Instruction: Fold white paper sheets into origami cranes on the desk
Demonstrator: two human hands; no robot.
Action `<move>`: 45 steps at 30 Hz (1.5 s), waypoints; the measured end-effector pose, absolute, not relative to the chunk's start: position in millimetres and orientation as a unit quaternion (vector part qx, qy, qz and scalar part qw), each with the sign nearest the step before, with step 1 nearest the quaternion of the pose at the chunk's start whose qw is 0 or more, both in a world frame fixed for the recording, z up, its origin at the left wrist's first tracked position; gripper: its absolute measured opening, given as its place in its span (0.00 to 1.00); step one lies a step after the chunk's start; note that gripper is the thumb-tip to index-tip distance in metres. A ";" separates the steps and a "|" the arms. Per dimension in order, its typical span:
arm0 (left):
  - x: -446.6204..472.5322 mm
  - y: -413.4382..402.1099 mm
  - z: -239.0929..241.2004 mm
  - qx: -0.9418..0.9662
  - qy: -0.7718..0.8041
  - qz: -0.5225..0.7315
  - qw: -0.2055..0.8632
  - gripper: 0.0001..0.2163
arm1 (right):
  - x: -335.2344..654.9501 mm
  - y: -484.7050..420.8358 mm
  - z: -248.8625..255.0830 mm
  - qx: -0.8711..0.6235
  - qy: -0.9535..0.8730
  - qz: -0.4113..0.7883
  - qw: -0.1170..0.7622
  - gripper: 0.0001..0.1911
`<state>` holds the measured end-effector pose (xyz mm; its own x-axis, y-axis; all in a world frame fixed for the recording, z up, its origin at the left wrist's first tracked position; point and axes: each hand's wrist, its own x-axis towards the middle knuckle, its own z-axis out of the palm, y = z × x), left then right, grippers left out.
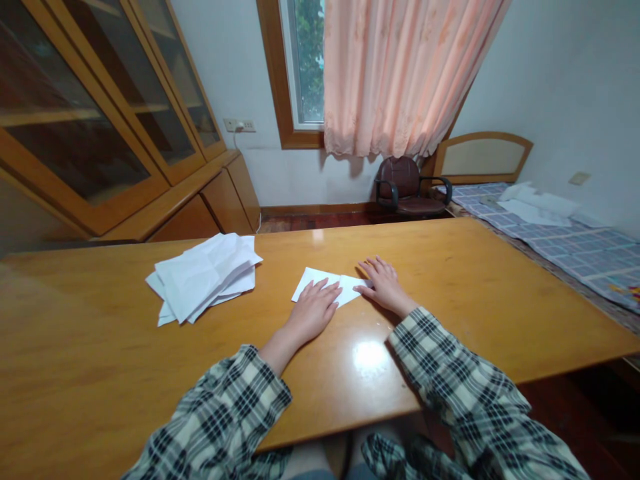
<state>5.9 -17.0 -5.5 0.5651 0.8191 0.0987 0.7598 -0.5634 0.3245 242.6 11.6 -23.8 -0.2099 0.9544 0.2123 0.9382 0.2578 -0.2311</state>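
White paper (306, 280) on your glossy bench (110, 387)!
Your left hand (314, 310) and right hand (384, 285) spread over it; chair (400, 179) beyond the bench, bed (545, 247) to its right.

1 left hand (314, 309), 1 right hand (385, 283), 2 plaid sleeves (235, 400). 1 folded paper (311, 276). 1 paper pile (203, 275), overlap hides the sheet count. 1 table (120, 373), 1 chair (401, 179), 1 bed (570, 250), 1 window (309, 73), 1 curtain (400, 73). 1 cabinet (159, 177), 3 glass doors (70, 120) in view.
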 end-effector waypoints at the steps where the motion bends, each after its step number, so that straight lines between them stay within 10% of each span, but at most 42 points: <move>1: 6.3 -17.7 -5.5 0.875 0.454 0.119 0.118 0.20 | 243.5 11.5 -22.6 -0.615 -0.774 0.027 0.148 0.35; 21: 7.3 -19.6 -7.1 0.874 0.461 0.115 0.101 0.20 | 260.7 10.6 -8.8 -0.667 -0.743 0.043 0.048 0.31; 33: 5.4 -18.0 -11.8 0.875 0.450 0.141 0.109 0.20 | 259.5 10.4 0.7 -0.650 -0.733 -0.004 0.199 0.17; 45: 7.0 -18.5 -10.2 0.875 0.452 0.134 0.111 0.20 | 255.0 8.6 2.5 -0.662 -0.738 0.041 0.125 0.19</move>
<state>7.0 -18.5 -10.2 0.5559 0.8202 0.1350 0.7608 -0.5674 0.3150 255.0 8.6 2.5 -0.0934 0.9872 0.1296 0.9666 0.1211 -0.2258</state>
